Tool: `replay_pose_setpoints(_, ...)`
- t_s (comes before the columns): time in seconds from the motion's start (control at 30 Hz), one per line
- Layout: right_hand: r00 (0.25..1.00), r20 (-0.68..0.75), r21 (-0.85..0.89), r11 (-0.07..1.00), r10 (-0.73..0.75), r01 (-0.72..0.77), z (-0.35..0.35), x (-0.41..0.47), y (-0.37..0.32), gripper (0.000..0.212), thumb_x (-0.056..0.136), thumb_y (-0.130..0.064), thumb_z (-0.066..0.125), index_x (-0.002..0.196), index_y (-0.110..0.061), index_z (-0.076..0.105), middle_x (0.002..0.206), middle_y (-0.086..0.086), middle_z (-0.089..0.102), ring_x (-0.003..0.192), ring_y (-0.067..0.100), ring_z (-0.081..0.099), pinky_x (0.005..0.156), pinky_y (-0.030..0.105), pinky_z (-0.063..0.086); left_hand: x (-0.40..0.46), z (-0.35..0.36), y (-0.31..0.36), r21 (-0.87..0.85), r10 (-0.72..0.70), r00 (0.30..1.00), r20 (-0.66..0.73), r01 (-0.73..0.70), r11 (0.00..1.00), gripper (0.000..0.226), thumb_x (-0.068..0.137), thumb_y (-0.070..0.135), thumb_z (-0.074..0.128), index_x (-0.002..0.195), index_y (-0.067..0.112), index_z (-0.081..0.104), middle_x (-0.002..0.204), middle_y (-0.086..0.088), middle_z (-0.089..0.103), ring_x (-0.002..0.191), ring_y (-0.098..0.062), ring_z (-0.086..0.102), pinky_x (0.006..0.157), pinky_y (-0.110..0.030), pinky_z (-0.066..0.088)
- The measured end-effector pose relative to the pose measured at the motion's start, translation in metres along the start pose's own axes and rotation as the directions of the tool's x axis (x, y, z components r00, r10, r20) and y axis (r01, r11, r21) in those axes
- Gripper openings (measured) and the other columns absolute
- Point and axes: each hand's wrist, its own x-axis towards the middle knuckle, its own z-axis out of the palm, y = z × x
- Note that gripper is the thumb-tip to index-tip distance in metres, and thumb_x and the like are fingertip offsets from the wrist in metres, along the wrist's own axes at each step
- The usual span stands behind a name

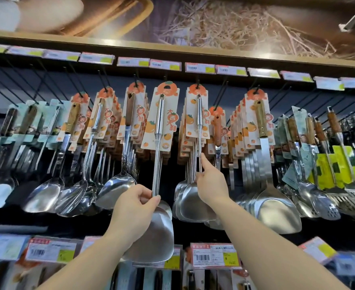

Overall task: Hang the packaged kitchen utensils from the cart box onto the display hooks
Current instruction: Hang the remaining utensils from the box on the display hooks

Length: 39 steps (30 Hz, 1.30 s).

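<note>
A steel wok spatula [151, 233] on an orange-printed card [162, 120] is raised in front of the display. My left hand [134, 206] grips its thin shaft just above the blade. The card's top hole sits close under a black hook [165, 77]; whether it hangs on the hook I cannot tell. My right hand [211, 183] pinches the shafts of a bunch of identical carded spatulas [195, 204] hanging on the neighbouring hook [197, 83], index finger pointing up. The cart box is out of view.
Rows of carded ladles [118, 189], spoons and turners [276, 210] hang densely on black hooks left and right. Price tags [199, 67] line the shelf edge above. A lower rail of price labels [214, 256] runs below my arms.
</note>
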Motion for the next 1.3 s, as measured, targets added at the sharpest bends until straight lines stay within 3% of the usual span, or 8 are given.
replay_pose_setpoints(0.23,1.0,0.005,-0.014,1.0,0.02,-0.02,0.008,0.007,0.008,0.063,0.099,-0.009,0.04,0.15,-0.042,0.021,0.068,0.001,0.054,0.06,0.016,0.047,0.066,0.034,0.047,0.0,0.0,-0.004,0.006,-0.009,1.0,0.018,0.009,1.0,0.012,0.084,0.025,0.069,0.076,0.018,0.063,0.072,-0.004,0.066,0.064,-0.012,0.055,0.058,-0.022,0.037)
replay_pose_setpoints(0.53,0.999,0.02,-0.02,0.999,0.045,-0.044,0.009,0.013,0.012,0.059,0.1,-0.01,0.041,0.149,-0.041,0.027,0.101,-0.001,0.058,0.065,0.009,0.049,0.066,0.026,0.042,-0.006,-0.001,-0.005,0.013,-0.02,0.999,0.032,0.02,1.0,0.01,0.084,0.025,0.068,0.077,0.02,0.063,0.072,-0.002,0.067,0.072,-0.015,0.06,0.062,-0.023,0.041)
replay_pose_setpoints(0.7,0.998,0.04,0.024,0.999,0.042,-0.043,0.011,0.006,0.011,0.061,0.099,-0.015,0.05,0.15,-0.038,0.027,0.07,-0.002,0.056,0.062,0.015,0.05,0.068,0.029,0.046,-0.009,-0.001,-0.004,0.018,-0.021,0.999,0.035,0.02,1.0,0.011,0.084,0.024,0.068,0.076,0.018,0.064,0.072,0.002,0.064,0.072,-0.013,0.06,0.062,-0.023,0.041)
replay_pose_setpoints(0.83,0.993,-0.096,-0.118,0.992,-0.061,0.05,0.01,-0.008,0.003,0.055,0.097,-0.023,0.054,0.148,-0.03,0.035,0.114,0.004,0.059,0.107,0.022,0.054,0.097,0.037,0.045,-0.008,0.002,-0.006,0.01,-0.028,0.999,0.026,0.027,1.0,0.01,0.084,0.024,0.068,0.078,0.019,0.064,0.074,0.001,0.066,0.073,-0.013,0.06,0.062,-0.022,0.04)
replay_pose_setpoints(0.9,0.985,-0.116,-0.062,0.991,-0.124,0.118,0.011,-0.026,-0.009,0.041,0.096,-0.026,0.054,0.137,-0.023,0.051,0.111,-0.001,0.062,0.108,0.017,0.055,0.099,0.035,0.044,-0.008,0.006,-0.006,0.005,-0.028,0.999,0.026,0.028,1.0,0.009,0.084,0.025,0.068,0.079,0.02,0.064,0.075,0.0,0.068,0.074,-0.014,0.062,0.063,-0.023,0.041)
replay_pose_setpoints(1.0,0.99,0.099,0.101,0.99,-0.104,0.094,0.022,-0.057,-0.028,0.024,0.095,-0.034,0.054,0.093,-0.019,0.072,0.075,-0.007,0.066,0.076,0.01,0.06,0.074,0.028,0.046,-0.009,0.015,-0.002,-0.01,-0.02,1.0,0.022,0.021,1.0,0.008,0.082,0.023,0.07,0.077,0.019,0.065,0.072,0.001,0.07,0.072,-0.012,0.065,0.063,-0.025,0.046)
replay_pose_setpoints(1.2,0.993,0.093,0.162,0.985,-0.071,0.056,0.033,-0.063,-0.031,0.035,0.091,-0.03,0.059,0.068,-0.005,0.065,0.06,0.001,0.06,0.06,0.015,0.051,0.061,0.03,0.04,-0.01,0.029,0.012,-0.053,-0.011,1.0,-0.005,0.01,0.999,0.003,0.08,0.016,0.068,0.077,0.016,0.067,0.07,0.003,0.07,0.07,-0.012,0.066,0.06,-0.024,0.048)
replay_pose_setpoints(1.3,0.998,0.04,0.181,0.983,-0.044,0.037,0.027,-0.053,-0.031,0.038,0.089,-0.033,0.057,0.063,-0.005,0.061,0.06,0.004,0.065,0.062,0.024,0.061,0.067,0.039,0.053,-0.005,0.028,0.017,-0.068,-0.016,1.0,0.014,0.017,0.998,0.012,0.08,0.027,0.072,0.082,0.017,0.065,0.071,0.004,0.07,0.059,-0.005,0.063,0.052,-0.017,0.045)
